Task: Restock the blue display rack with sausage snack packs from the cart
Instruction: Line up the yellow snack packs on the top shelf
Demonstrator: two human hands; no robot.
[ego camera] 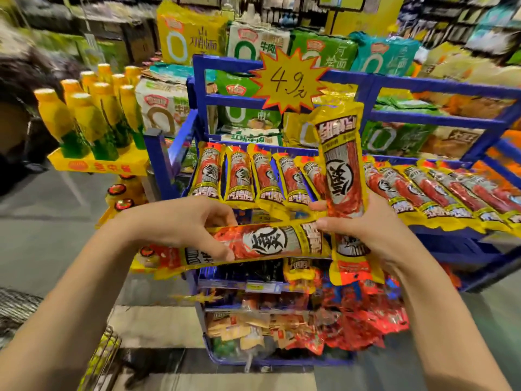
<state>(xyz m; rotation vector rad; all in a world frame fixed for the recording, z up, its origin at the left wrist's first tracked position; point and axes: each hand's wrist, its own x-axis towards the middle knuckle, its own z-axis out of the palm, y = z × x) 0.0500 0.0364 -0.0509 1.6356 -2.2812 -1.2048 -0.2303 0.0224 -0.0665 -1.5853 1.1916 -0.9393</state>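
Sausage snack packs fill both hands: left hand (194, 221) clamps a horizontal pack (253, 244), right hand (375, 230) an upright pack (342, 176). Next, probably slot one into the blue display rack (439, 88) row at 12 o'clock.

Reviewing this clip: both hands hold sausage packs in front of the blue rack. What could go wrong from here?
1. The left hand pinches the horizontal pack near one end only; it may sag or slip.
2. The right hand holds the upright pack over the row of packs, whose lower ends overhang the blue rack; a careless placement might knock some off.
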